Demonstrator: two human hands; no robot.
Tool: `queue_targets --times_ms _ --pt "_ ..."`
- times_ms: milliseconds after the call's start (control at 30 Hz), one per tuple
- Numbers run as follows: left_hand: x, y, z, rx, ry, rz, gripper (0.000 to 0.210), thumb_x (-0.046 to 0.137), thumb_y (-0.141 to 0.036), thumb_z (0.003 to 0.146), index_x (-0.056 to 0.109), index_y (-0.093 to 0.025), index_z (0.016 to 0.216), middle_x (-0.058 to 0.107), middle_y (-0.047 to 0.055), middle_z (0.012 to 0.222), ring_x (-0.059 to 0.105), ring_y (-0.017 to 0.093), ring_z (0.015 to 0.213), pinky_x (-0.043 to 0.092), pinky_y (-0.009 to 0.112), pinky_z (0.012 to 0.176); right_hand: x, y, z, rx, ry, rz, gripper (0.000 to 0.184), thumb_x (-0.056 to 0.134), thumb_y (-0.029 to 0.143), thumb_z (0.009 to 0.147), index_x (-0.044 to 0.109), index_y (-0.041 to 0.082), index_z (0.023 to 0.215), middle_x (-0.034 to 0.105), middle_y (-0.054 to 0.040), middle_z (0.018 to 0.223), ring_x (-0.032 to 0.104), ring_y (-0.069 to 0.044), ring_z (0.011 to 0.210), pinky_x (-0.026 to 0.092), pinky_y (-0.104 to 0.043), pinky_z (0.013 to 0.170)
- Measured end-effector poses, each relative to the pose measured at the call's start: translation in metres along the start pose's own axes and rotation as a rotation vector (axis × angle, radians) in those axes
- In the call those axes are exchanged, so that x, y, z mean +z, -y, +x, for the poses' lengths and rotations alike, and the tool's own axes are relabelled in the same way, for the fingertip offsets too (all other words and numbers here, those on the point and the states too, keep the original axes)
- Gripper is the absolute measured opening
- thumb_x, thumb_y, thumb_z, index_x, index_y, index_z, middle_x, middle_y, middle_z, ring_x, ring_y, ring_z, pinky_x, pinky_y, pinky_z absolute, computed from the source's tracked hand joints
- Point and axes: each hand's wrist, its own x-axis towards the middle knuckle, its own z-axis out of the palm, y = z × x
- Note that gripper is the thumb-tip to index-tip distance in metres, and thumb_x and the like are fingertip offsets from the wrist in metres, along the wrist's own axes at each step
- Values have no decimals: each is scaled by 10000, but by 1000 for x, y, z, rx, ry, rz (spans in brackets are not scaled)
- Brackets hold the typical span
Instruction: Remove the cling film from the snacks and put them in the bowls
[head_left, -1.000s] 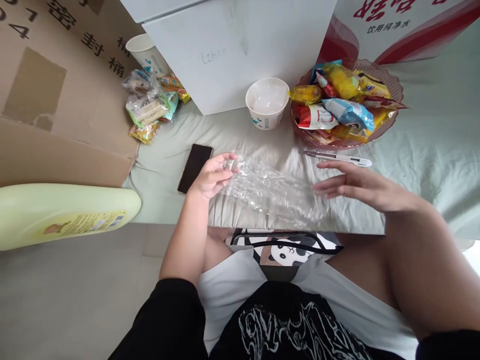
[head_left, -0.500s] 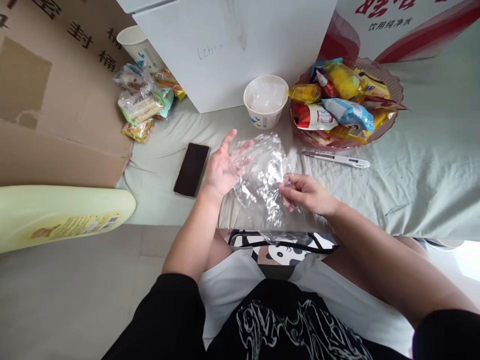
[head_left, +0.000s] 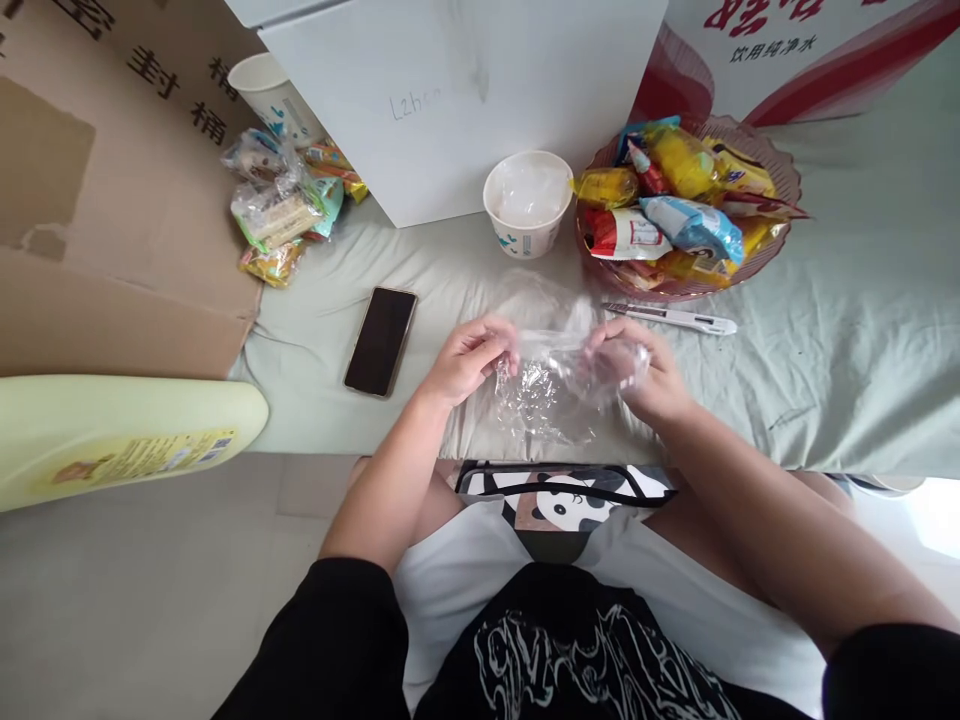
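A thin, clear plastic bag (head_left: 541, 390) is stretched between my two hands above the sheet-covered surface. My left hand (head_left: 472, 358) pinches its left side, thumb against curled fingers. On the other side my right hand (head_left: 646, 372) grips the film, which bunches over the fingers and is partly blurred. Behind the bag stands a white paper bowl (head_left: 529, 205) with clear plastic inside. A white utility knife (head_left: 675, 318) lies just beyond my right hand. The dark phone (head_left: 381, 342) rests flat to the left of my left hand.
A pink scalloped bowl (head_left: 787, 190) holds several wrapped snacks at the back right. Wrapped snacks (head_left: 277, 215) and another paper cup (head_left: 270, 90) sit at the back left. A white box (head_left: 465, 110), a cardboard box (head_left: 112, 270) and a pale green bottle (head_left: 135, 435) stand around.
My left hand, spread open before, has come down and closed on the bag. My right hand has moved slightly up and right, and the film is now pulled taut between both hands.
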Motion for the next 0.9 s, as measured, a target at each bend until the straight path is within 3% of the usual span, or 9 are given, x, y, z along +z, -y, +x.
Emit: queue_targets --times_ms 133,200,300,367,433,500,567,733,900 --pt "-1 -1 0 41 -78 45 364 716 -513 822 741 -193 651 697 51 705 649 164 650 531 315 613 -11 -2 1 -71 30 -63 262 569 428 848 715 233 754 701 -73 882 656 -254 900 534 -397 816" --pt "-2 2 1 64 -125 158 468 632 -575 880 750 -198 628 705 72 728 650 180 706 540 342 681 -12 -6 1 -89 21 -98 358 496 475 908 711 233 754 685 -83 871 647 -264 917 528 -414 848" --pt "0 7 3 124 -127 301 315 767 -491 813 761 -203 687 705 49 763 635 159 743 517 310 711 -7 -9 1 -55 -46 -108 257 668 502 859 657 249 904 652 -48 892 629 -218 842 537 -374 793" --pt "2 8 3 136 -128 252 210 865 -373 712 747 -206 763 703 23 814 641 142 754 512 280 693 -2 -10 2 -8 -50 -24 473 824 451 738 585 281 1109 655 -30 951 640 -197 824 552 -348 757" --pt "4 6 2 118 -161 88 314 898 -293 653 728 -242 912 703 -11 877 674 134 773 533 264 700 0 -9 2 67 -3 36 605 867 429 688 542 282 1177 659 -17 920 646 -187 783 552 -332 709" --pt "6 3 1 71 -173 -83 535 918 -264 612 688 -304 1093 716 -34 960 713 137 809 563 267 733 1 -7 2 134 30 -20 445 844 446 720 589 242 1021 612 8 776 597 -159 686 506 -301 626" --pt "7 2 1 -27 -111 -152 653 934 -285 585 663 -305 1180 739 -17 1013 736 148 826 581 277 762 -1 -5 1 134 44 -82 342 793 477 778 576 220 840 560 20 692 535 -131 624 443 -280 570" --pt "8 6 -1 -281 25 84 408 827 -463 757 713 -144 986 736 37 718 691 146 591 522 248 550 -3 -4 -4 114 94 -70 350 732 498 851 489 246 858 652 15 702 624 -152 631 480 -290 580" --pt "9 1 -1 -223 -43 -27 391 841 -433 722 674 -188 977 650 -44 583 584 116 442 421 224 423 -3 -3 -4 125 79 79 312 708 489 869 496 272 939 606 58 612 555 -138 495 420 -277 486"
